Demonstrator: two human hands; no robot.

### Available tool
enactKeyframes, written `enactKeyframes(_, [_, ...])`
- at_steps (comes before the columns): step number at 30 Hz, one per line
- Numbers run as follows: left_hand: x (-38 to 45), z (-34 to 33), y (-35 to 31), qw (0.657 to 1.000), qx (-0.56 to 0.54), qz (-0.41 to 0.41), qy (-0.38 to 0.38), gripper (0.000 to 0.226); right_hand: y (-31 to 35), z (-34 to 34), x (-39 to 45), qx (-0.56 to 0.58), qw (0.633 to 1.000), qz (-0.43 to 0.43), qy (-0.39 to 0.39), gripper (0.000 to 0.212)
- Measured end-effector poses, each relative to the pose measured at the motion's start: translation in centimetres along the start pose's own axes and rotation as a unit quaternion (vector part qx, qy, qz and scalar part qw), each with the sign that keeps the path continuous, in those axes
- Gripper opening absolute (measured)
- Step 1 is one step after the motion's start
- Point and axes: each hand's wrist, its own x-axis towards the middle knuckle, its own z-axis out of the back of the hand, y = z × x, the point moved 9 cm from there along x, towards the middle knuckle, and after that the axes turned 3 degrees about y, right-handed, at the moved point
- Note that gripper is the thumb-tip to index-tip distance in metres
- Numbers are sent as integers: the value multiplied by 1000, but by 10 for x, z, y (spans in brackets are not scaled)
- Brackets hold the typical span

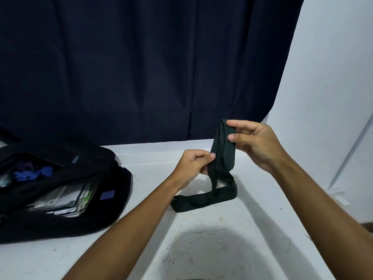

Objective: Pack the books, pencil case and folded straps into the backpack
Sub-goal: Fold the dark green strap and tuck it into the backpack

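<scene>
A dark strap (222, 152) is held up above the white table, partly folded into loops. My right hand (256, 144) pinches the top of the folded part. My left hand (193, 166) grips the strap lower down on its left side. The strap's loose tail (201, 200) trails onto the table below my hands. The black backpack (113, 199) lies open at the left. Books and papers (66, 201) show in its front compartment, and blue items (30, 172) sit in the rear one.
The white table (252, 229) runs from the backpack to the right wall. A dark curtain (141, 67) hangs behind it. A white wall (333, 87) closes the right side.
</scene>
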Motion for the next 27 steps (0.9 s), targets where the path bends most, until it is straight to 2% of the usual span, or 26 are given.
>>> enactKeyframes(7, [-1,-2,-4,997,-57,28,-42,19,-28,-2,-8,-29,999,-39,-13,34])
enactKeyframes(11, [-6,-8,-6,996,-76,37,-41,22,-35,-2,-7,-36,998,-31,-35,36])
enactKeyframes(16, [-10,-10,-1,983,-166,74,-35,28,-36,-1,-6,-60,996,-8,-59,35])
enactKeyframes(19, [-12,-11,-5,990,-130,49,-27,22,-37,-4,-6,-88,994,-2,-61,36])
enactKeyframes(23, [-12,-5,-6,993,-101,37,-55,32,-34,-9,-8,-129,990,12,-53,33])
enactKeyframes(25, [-13,-2,-6,992,-104,37,-61,33,-26,-5,-11,-144,986,35,-81,27])
enactKeyframes(27, [-13,0,-6,992,-106,37,-59,33,-26,3,-14,-125,985,16,-116,21])
